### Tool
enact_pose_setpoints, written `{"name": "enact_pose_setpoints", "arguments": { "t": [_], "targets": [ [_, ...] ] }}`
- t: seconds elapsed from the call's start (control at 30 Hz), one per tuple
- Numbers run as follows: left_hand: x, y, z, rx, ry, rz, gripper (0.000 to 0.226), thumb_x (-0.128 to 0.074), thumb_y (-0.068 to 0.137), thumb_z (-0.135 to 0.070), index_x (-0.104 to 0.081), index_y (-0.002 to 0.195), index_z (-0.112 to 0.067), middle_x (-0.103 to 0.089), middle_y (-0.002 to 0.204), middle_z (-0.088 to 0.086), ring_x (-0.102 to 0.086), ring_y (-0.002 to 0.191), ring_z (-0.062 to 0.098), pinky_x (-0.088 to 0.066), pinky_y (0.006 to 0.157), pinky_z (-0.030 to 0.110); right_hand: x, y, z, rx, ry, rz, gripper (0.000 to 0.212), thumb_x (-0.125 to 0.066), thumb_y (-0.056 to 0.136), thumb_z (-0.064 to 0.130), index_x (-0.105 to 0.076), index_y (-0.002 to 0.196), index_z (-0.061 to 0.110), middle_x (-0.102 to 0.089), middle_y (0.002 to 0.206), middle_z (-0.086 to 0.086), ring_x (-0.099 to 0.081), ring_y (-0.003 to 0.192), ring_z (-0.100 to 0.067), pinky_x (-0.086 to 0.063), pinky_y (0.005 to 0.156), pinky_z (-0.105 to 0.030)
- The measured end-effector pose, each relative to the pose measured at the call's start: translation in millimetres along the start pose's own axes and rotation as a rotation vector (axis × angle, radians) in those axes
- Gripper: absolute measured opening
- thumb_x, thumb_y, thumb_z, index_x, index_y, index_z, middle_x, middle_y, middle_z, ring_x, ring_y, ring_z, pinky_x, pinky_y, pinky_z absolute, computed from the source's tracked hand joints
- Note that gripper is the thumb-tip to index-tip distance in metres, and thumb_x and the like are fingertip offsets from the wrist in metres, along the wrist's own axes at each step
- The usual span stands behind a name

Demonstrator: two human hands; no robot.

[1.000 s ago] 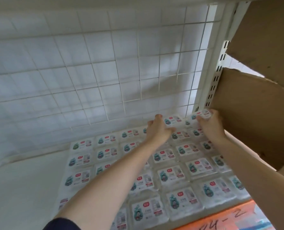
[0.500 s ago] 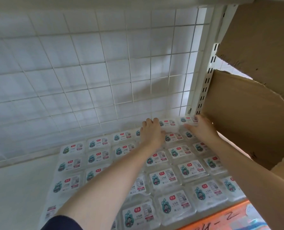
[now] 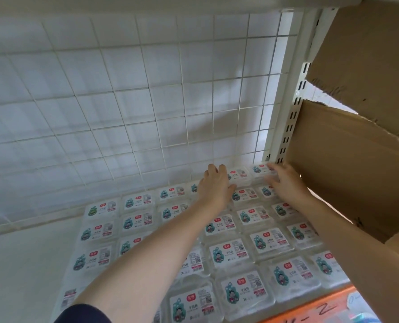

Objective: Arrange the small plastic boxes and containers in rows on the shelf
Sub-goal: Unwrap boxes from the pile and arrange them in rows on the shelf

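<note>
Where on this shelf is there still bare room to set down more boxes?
The bare shelf surface lies left of the plastic boxes, bordered at the back by the wire grid panel. The right side is crowded: boxes run edge to edge up to the cardboard carton, where the left hand and right hand rest on the back rows.

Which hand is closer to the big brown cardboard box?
The right hand. It rests on the small clear plastic boxes in the back row, right beside the brown cardboard box. The left hand is farther left.

Both arms reach forward, left hand and right hand apparently flat, palms down.
</note>
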State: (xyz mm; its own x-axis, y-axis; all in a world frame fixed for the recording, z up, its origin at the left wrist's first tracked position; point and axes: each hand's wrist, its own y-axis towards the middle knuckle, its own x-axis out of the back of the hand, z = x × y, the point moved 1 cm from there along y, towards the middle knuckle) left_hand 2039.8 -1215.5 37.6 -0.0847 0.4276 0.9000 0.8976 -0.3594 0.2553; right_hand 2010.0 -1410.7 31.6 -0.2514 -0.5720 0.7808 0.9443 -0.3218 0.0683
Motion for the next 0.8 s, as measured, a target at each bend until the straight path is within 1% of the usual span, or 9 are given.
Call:
{"name": "enact_pose_setpoints", "arguments": {
  "t": [0.1,0.2,0.3,0.33,0.4,0.43,0.57,0.67,0.8],
  "targets": [
    [-1.0,0.0,0.8,-0.002,-0.002,0.0,0.038,-0.056,0.091,-0.034,-0.044,0.118,-0.009,-0.043,0.116,0.008,-0.05,0.096,0.022,-0.049,0.076,0.032,0.1,-0.4,-2.8,-0.005,0.008,-0.005,0.046,-0.045,0.097,0.019,-0.038,0.14,0.034,-0.032,0.142,-0.005,-0.056,0.098,-0.017,-0.057,0.078,-0.039],
    [-0.9,1.2,0.4,-0.002,-0.012,0.004,0.04,-0.057,0.091,-0.034,-0.043,0.119,-0.01,-0.043,0.116,0.009,-0.05,0.095,0.021,-0.05,0.077,0.033,1.9,-2.1,-1.1,-0.005,-0.003,-0.014,0.044,-0.044,0.097,0.018,-0.04,0.138,0.035,-0.036,0.137,-0.005,-0.056,0.099,-0.019,-0.057,0.077,-0.04],
    [1.3,0.3,2.9,-0.015,-0.009,0.01,0.045,-0.056,0.091,-0.036,-0.041,0.124,-0.008,-0.043,0.119,0.009,-0.05,0.1,0.023,-0.049,0.079,0.033,5.1,-6.9,4.3,-0.03,-0.073,-0.096,0.044,-0.045,0.095,0.014,-0.042,0.137,0.027,-0.042,0.134,-0.006,-0.051,0.108,-0.022,-0.053,0.085,-0.041],
    [2.7,-1.1,5.2,-0.023,-0.011,-0.004,0.045,-0.054,0.092,-0.037,-0.041,0.124,-0.008,-0.044,0.119,0.01,-0.05,0.101,0.023,-0.048,0.079,0.033,6.6,-9.3,7.2,-0.028,-0.106,-0.152,0.042,-0.046,0.095,0.012,-0.044,0.136,0.024,-0.043,0.133,-0.005,-0.048,0.111,-0.022,-0.05,0.086,-0.038],
    [7.1,-5.8,11.6,-0.049,-0.021,-0.063,0.041,-0.048,0.095,-0.037,-0.044,0.122,-0.006,-0.046,0.118,0.01,-0.051,0.1,0.023,-0.047,0.077,0.031,8.8,-15.7,13.9,0.0,-0.105,-0.232,0.037,-0.046,0.095,0.009,-0.049,0.13,0.019,-0.045,0.13,-0.003,-0.048,0.108,-0.018,-0.048,0.079,-0.028],
    [9.9,-9.0,15.4,-0.07,-0.022,-0.098,0.038,-0.046,0.096,-0.035,-0.046,0.12,-0.006,-0.048,0.116,0.01,-0.052,0.098,0.023,-0.046,0.075,0.03,8.5,-19.2,18.6,0.02,-0.076,-0.241,0.035,-0.045,0.094,0.008,-0.052,0.127,0.018,-0.046,0.129,-0.001,-0.049,0.105,-0.016,-0.049,0.077,-0.026],
    [23.7,-27.3,32.9,-0.119,-0.014,-0.194,0.024,-0.045,0.097,-0.021,-0.052,0.113,-0.005,-0.052,0.114,0.01,-0.056,0.089,0.021,-0.043,0.071,0.027,-2.9,-33.7,44.3,0.178,-0.077,-0.26,0.029,-0.046,0.093,0.006,-0.06,0.114,0.019,-0.054,0.121,-0.002,-0.054,0.104,-0.017,-0.051,0.088,-0.039],
    [37.2,-47.4,47.1,-0.092,-0.029,-0.206,0.022,-0.045,0.096,-0.018,-0.053,0.113,-0.007,-0.053,0.114,0.006,-0.055,0.089,0.018,-0.043,0.071,0.025,-18.7,-47.1,76.3,0.276,-0.096,-0.213,0.028,-0.043,0.094,0.008,-0.061,0.112,0.019,-0.056,0.117,-0.001,-0.056,0.099,-0.016,-0.052,0.085,-0.038],
    [61.9,-82.5,73.8,-0.037,-0.018,-0.193,0.016,-0.045,0.095,-0.015,-0.056,0.107,-0.011,-0.059,0.103,0.002,-0.056,0.087,0.016,-0.048,0.074,0.03,-47.4,-69.0,130.5,0.432,-0.068,-0.124,0.028,-0.041,0.094,0.007,-0.064,0.109,0.013,-0.06,0.112,-0.003,-0.058,0.097,-0.019,-0.051,0.079,-0.035]
  ]
}}
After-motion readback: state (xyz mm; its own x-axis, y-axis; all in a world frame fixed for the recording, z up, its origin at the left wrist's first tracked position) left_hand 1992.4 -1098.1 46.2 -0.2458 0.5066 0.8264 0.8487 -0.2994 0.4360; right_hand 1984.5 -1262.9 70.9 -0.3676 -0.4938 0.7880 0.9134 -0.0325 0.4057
